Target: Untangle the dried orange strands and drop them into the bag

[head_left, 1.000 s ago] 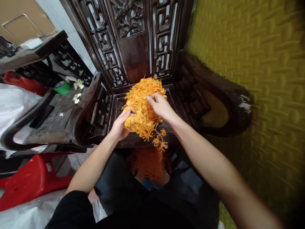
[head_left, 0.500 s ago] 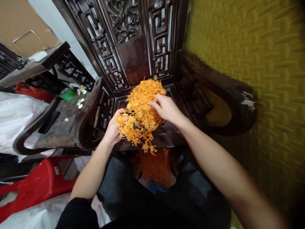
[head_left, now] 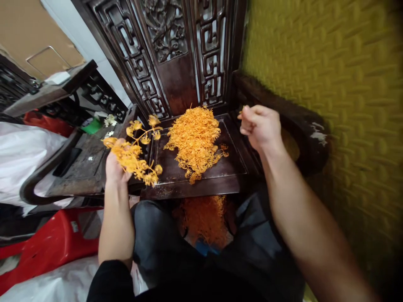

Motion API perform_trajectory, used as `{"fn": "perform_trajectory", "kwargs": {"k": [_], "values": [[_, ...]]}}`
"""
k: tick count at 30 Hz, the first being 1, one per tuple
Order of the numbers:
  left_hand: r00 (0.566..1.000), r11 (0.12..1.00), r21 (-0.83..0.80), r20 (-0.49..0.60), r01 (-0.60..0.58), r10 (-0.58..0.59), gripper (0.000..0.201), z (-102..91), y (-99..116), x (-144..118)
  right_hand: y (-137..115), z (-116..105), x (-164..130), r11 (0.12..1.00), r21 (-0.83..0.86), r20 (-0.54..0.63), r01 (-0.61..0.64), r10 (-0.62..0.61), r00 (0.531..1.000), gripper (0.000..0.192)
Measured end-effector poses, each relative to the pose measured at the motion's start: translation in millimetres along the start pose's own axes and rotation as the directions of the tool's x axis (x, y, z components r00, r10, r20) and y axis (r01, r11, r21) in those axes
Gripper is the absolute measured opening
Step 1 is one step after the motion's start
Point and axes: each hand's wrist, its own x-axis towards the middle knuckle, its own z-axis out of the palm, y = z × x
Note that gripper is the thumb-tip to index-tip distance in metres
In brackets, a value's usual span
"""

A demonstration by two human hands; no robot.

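Note:
My left hand (head_left: pixel 115 170) is closed around a bunch of orange plastic-looking sprigs (head_left: pixel 137 161), held to the left of the chair seat. Their thin stems carry small claw-shaped tips, and one branch sticks up toward the chair back. A heap of similar orange pieces (head_left: pixel 197 134) lies in the middle of the dark wooden seat (head_left: pixel 233 167). My right hand (head_left: pixel 263 126) is raised over the right side of the chair, thumb and fingers pinched together. A tiny yellowish bit shows at its fingertips, too small to make out.
The carved chair back (head_left: pixel 178 79) rises behind the seat, with a curved armrest (head_left: pixel 315 147) at right. Beneath the seat, between my knees, is another orange heap (head_left: pixel 204 218). A red plastic stool (head_left: pixel 56 237), white bags (head_left: pixel 28 155) and a green roll (head_left: pixel 91 125) are at left.
Both hands have moved apart from the heap: the left went left with the bunch of sprigs, the right went right and up. The heap stays on the seat.

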Motion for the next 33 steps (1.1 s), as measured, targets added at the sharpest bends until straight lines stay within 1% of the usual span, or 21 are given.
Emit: {"fn": "perform_trajectory", "kwargs": {"k": [2, 3, 4, 5, 6, 9, 10, 12, 16, 18, 20, 21, 22, 23, 24, 25, 27, 28, 30, 31, 33], "values": [[0.991, 0.996, 0.068, 0.123, 0.051, -0.059, 0.026, -0.6, -5.5, -5.1, -2.1, 0.5, -4.5, 0.976, 0.145, 0.099, -0.160, 0.147, 0.984, 0.038], [0.970, 0.988, 0.117, 0.205, 0.105, -0.128, 0.029, 2.1, -10.5, -8.7, -2.4, 5.5, -8.8, 0.953, 0.187, 0.170, -0.237, 0.206, 0.964, 0.036], [0.939, 0.973, 0.166, 0.277, 0.161, -0.202, 0.031, 6.0, -15.8, -12.5, -2.1, 12.7, -13.6, 0.929, 0.224, 0.228, -0.294, 0.243, 0.943, 0.034], [0.911, 0.960, 0.198, 0.326, 0.196, -0.254, 0.033, 10.5, -20.8, -15.9, -1.3, 20.8, -18.4, 0.907, 0.252, 0.275, -0.338, 0.268, 0.923, 0.031], [0.892, 0.953, 0.212, 0.354, 0.215, -0.280, 0.034, 14.9, -25.0, -18.6, -0.3, 28.8, -22.6, 0.888, 0.267, 0.311, -0.374, 0.289, 0.906, 0.027], [0.870, 0.942, 0.229, 0.376, 0.246, -0.319, 0.037, 24.5, -31.6, -22.1, 2.3, 44.2, -29.4, 0.852, 0.270, 0.376, -0.448, 0.335, 0.864, 0.016], [0.864, 0.938, 0.236, 0.380, 0.255, -0.331, 0.038, 26.4, -32.4, -22.3, 2.6, 45.7, -30.0, 0.842, 0.273, 0.393, -0.466, 0.344, 0.853, 0.014], [0.845, 0.929, 0.250, 0.399, 0.272, -0.355, 0.038, 28.6, -33.3, -22.3, 2.3, 45.1, -29.9, 0.820, 0.304, 0.419, -0.484, 0.341, 0.842, 0.020], [0.809, 0.918, 0.269, 0.441, 0.292, -0.387, 0.035, 29.9, -37.4, -22.3, 3.1, 41.0, -28.0, 0.777, 0.405, 0.417, -0.481, 0.311, 0.854, 0.037], [0.806, 0.915, 0.274, 0.442, 0.296, -0.393, 0.035, 29.5, -40.9, -21.6, 5.2, 41.0, -28.0, 0.804, 0.372, 0.392, -0.463, 0.316, 0.864, 0.041], [0.803, 0.912, 0.278, 0.441, 0.301, -0.400, 0.036, 29.0, -44.2, -20.4, 7.1, 43.1, -30.3, 0.893, 0.228, 0.331, -0.388, 0.303, 0.894, 0.036], [0.798, 0.909, 0.282, 0.444, 0.307, -0.407, 0.036, 29.0, -45.5, -19.7, 7.4, 44.8, -32.7, 0.944, 0.121, 0.296, -0.306, 0.260, 0.919, 0.031], [0.792, 0.906, 0.285, 0.448, 0.313, -0.414, 0.036, 29.2, -46.6, -19.1, 7.1, 46.9, -35.9, 0.981, -0.003, 0.272, -0.194, 0.187, 0.944, 0.029], [0.787, 0.905, 0.283, 0.452, 0.319, -0.419, 0.035, 29.8, -47.3, -18.6, 6.1, 49.2, -39.9, 0.989, -0.132, 0.271, -0.064, 0.098, 0.958, 0.031], [0.782, 0.903, 0.281, 0.456, 0.325, -0.424, 0.035, 30.8, -47.7, -18.4, 4.5, 51.7, -44.4, 0.965, -0.253, 0.296, 0.067, 0.011, 0.955, 0.038], [0.778, 0.901, 0.280, 0.459, 0.332, -0.429, 0.035, 32.3, -47.8, -18.4, 2.4, 54.0, -49.0, 0.918, -0.353, 0.341, 0.182, -0.055, 0.939, 0.045], [0.777, 0.899, 0.277, 0.456, 0.339, -0.433, 0.036, 36.0, -47.6, -19.0, -2.6, 58.0, -57.4, 0.820, -0.468, 0.451, 0.330, -0.100, 0.887, 0.057], [0.781, 0.899, 0.276, 0.450, 0.340, -0.433, 0.036, 38.1, -47.4, -19.5, -5.1, 59.3, -60.5, 0.792, -0.487, 0.499, 0.369, -0.095, 0.861, 0.060], [0.789, 0.900, 0.270, 0.437, 0.341, -0.430, 0.038, 42.0, -47.0, -20.4, -10.3, 60.4, -64.1, 0.767, -0.484, 0.574, 0.420, -0.084, 0.815, 0.064], [0.795, 0.903, 0.261, 0.432, 0.341, -0.425, 0.039, 43.5, -47.0, -20.6, -12.9, 60.2, -64.7, 0.757, -0.485, 0.594, 0.439, -0.084, 0.800, 0.065], [0.802, 0.907, 0.241, 0.425, 0.346, -0.419, 0.040, 44.9, -47.3, -20.1, -18.6, 58.7, -64.8, 0.715, -0.512, 0.608, 0.477, -0.091, 0.789, 0.069]]}}
